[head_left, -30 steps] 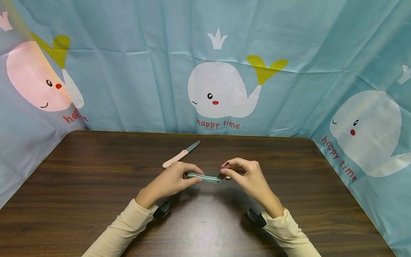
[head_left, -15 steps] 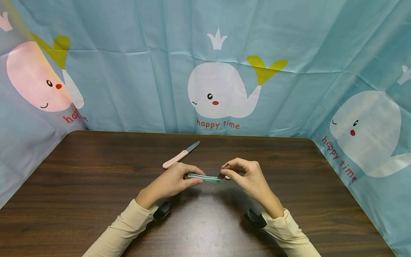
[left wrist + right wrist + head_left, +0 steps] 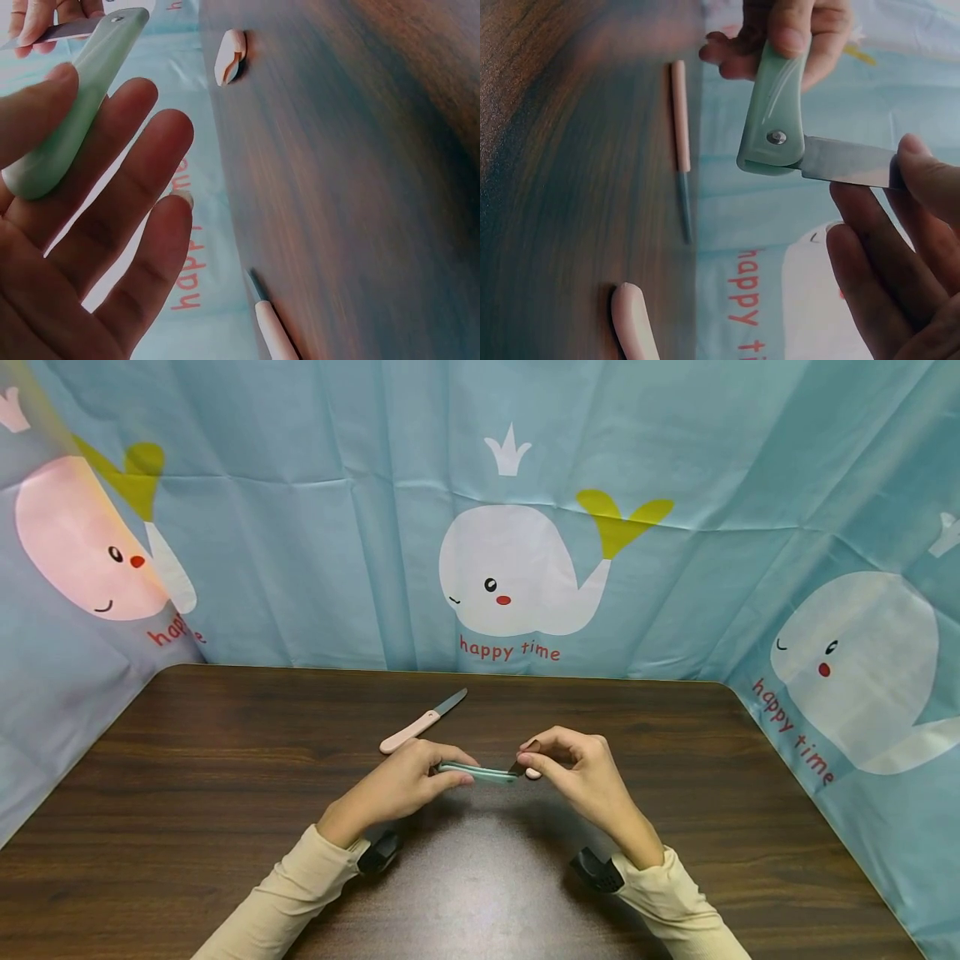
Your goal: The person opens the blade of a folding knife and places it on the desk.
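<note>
Green folding knife (image 3: 776, 109) is being held up over the table (image 3: 262, 752); its handle is being pinched by the left hand (image 3: 408, 781), other fingers kinda spread; its blade (image 3: 846, 161), sticking out sideways, is being pinched near the tip by the right hand (image 3: 588, 777); an opened pink knife (image 3: 411, 732) and a second pink handle (image 3: 634, 319) are being seen lying farther back.

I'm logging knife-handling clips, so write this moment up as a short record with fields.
Green knife: held up between both hands, blade roughly square to the handle
Left hand: pinches the handle
Right hand: pinches the blade
Open pink knife: on the table beyond the left hand, blade out
Other pink knife: on the table, apparently folded, mostly hidden behind the right hand in the head view
</note>
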{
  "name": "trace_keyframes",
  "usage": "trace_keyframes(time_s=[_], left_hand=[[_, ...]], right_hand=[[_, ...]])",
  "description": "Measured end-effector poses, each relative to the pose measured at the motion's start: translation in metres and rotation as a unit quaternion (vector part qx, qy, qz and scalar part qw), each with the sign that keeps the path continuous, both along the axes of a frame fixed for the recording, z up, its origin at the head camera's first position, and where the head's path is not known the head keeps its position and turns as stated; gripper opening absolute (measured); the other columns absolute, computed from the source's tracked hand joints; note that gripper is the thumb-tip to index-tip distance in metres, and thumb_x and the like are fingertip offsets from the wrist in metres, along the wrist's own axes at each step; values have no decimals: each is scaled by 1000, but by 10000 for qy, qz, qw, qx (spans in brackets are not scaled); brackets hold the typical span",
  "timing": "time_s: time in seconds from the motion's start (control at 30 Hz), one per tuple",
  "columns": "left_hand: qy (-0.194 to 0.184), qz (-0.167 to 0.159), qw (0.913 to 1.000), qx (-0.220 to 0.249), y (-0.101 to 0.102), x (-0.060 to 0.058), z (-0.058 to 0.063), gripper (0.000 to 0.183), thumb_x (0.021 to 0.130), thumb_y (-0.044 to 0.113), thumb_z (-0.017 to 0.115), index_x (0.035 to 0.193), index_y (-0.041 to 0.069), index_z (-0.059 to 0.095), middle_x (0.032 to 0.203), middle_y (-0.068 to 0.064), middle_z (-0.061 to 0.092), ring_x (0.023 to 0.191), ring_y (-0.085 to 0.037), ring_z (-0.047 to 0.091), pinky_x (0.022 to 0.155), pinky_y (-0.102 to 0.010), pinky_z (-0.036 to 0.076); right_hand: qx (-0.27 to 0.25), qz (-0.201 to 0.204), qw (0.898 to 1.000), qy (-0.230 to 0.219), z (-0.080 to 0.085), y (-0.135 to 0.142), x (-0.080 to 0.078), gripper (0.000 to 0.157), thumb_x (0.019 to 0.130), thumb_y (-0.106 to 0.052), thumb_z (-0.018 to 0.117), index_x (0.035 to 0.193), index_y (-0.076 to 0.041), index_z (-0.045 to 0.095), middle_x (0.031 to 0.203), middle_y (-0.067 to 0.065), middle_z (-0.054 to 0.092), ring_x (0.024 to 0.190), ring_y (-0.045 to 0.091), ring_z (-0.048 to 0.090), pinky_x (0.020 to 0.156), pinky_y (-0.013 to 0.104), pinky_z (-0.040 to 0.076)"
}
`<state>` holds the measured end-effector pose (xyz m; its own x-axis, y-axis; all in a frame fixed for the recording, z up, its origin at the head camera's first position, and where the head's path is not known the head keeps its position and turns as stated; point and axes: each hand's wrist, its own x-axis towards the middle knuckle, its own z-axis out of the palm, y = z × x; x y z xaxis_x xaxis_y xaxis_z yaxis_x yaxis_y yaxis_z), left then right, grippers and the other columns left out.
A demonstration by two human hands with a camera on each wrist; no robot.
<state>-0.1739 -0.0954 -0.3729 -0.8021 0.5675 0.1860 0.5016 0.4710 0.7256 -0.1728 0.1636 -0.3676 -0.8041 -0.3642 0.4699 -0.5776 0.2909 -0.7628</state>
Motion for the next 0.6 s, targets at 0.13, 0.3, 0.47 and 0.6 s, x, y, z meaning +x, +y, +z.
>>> trace_keyframes(time_s=[0.13,0.3,0.47,0.6], left_hand=[[239,-6,9997,44,-1,1,1,18,95,22,67,108,14,75,92,4,74,67,0,49,61,-19,43],[297,36,9994,190,-1,0,2,17,95,21,67,109,15,75,92,3,73,65,0,46,60,-18,41],[289,227,9983,453,-2,1,3,17,95,18,67,110,15,74,80,-3,70,54,1,39,52,-19,37],[531,433,9962,529,-3,0,4,18,94,17,68,110,16,74,77,-1,70,53,2,42,73,-25,50]], right_hand=[[-1,-157,9999,0,0,1,-1,8,86,-6,76,89,-13,74,83,5,76,66,2,68,63,24,55],[-97,-195,9997,55,0,2,-2,7,85,-6,77,87,-12,74,85,6,76,68,3,69,64,23,55],[-261,-218,9994,83,2,5,-4,7,85,-4,76,89,-9,74,88,10,76,70,3,70,63,21,54],[-363,-171,9992,-32,5,8,-6,8,86,-1,74,91,-8,73,90,12,76,73,4,71,66,20,54]])
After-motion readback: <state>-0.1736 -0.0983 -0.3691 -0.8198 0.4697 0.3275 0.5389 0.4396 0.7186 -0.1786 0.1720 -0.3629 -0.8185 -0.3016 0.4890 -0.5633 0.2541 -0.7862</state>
